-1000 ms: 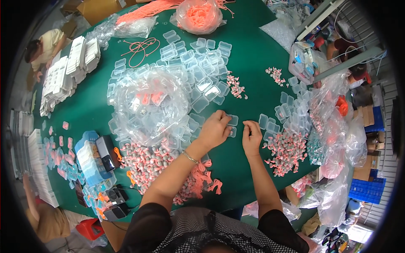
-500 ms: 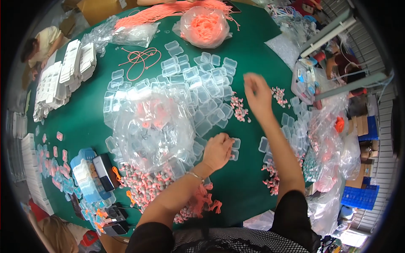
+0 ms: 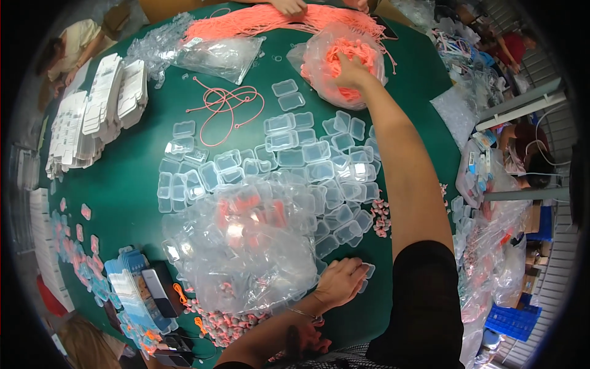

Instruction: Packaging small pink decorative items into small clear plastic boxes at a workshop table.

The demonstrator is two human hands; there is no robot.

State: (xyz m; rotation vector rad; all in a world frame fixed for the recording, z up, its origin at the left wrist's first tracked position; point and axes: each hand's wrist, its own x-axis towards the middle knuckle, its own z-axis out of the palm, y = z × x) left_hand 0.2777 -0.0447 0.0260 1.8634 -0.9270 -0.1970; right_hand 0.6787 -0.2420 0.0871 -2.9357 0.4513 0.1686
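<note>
Green surface (image 3: pixel 132 212), smooth, carrying everything. One large clear bag (image 3: pixel 258 280), thin and wrinkled, is lying mid-surface; pink shapes are showing through. One bundle of coral cords (image 3: pixel 246 26), stringy, is running along the far edge. One smaller translucent bag (image 3: pixel 310 64), rounded, is standing open beside it, bulging with coral cord pieces (image 3: pixel 355 52).

Two hands working. The right hand (image 3: pixel 351 71) is reaching into the smaller bag, fingertips among the cord pieces; I cannot tell whether they are pinching any. The left hand (image 3: pixel 341 281) is resting, fingers bent and close together, over one clear box (image 3: pixel 369 270); its grip I cannot tell.

Clear plastic boxes (image 3: pixel 316 152), rectangular with rounded corners, are overlapping by the dozens, too many to count. One loose cord (image 3: pixel 224 104) is looping over itself. Pink-and-grey pieces (image 3: pixel 227 324), small and knobbly, are heaping uncounted nearest me.

Half a second ago the right hand was passing over bare green; the left is staying at its box.
</note>
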